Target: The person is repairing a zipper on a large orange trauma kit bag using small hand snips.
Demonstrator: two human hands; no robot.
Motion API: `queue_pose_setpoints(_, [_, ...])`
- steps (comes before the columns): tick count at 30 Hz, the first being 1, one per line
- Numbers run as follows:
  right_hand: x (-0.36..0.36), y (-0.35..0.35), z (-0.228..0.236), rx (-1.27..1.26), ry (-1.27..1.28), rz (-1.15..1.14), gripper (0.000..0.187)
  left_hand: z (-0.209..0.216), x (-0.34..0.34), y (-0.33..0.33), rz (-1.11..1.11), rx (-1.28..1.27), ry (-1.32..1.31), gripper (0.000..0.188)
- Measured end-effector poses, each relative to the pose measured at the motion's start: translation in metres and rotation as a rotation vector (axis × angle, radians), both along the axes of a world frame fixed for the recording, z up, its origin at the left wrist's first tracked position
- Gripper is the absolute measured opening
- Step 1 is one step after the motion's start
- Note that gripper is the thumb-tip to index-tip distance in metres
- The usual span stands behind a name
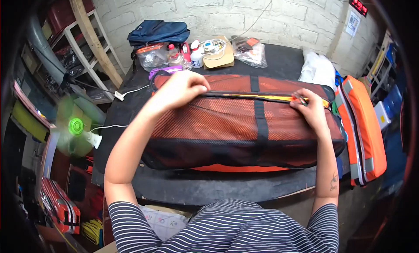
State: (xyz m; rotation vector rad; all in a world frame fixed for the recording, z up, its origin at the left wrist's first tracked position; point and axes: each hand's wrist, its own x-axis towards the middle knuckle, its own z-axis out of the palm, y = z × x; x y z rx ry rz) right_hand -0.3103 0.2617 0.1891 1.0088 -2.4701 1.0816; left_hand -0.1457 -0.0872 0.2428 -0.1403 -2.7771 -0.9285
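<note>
A long black mesh bag (209, 122) with orange material showing through lies across the black table before me. Two dark straps cross its middle, and a zipper (244, 96) along its top is partly parted, baring a yellow-orange strip. My left hand (190, 87) is at the left part of this zipper, fingers bent together; whatever they pinch is hidden. Toward the zipper's right end, my right hand (309, 108) has thumb and fingers closed on the zipper. An orange edge (240, 168) sticks out beneath the bag's front.
Behind the bag stand a blue backpack (158, 32), a white spray bottle (196, 56), cardboard (223, 56) with a coiled cable and plastic bags (251, 50). An orange bag (364, 126) leans at the right edge. Left of the table, a green fan (76, 126) is spinning.
</note>
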Motion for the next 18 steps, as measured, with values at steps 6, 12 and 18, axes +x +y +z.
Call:
queue_pose_setpoints(6, [-0.012, -0.019, 0.006, 0.185, 0.122, -0.073, 0.028, -0.039, -0.053, 0.054, -0.083, -0.056, 0.093, 0.021])
queue_pose_setpoints(12, [-0.011, -0.02, 0.001, 0.164, 0.069, -0.068, 0.03, -0.051, -0.078, 0.073, -0.003, -0.084, -0.027, 0.018])
queue_pose_setpoints(18, [-0.007, -0.011, 0.006, 0.038, 0.006, 0.039, 0.033, -0.041, -0.078, 0.073, 0.007, 0.038, -0.132, 0.018])
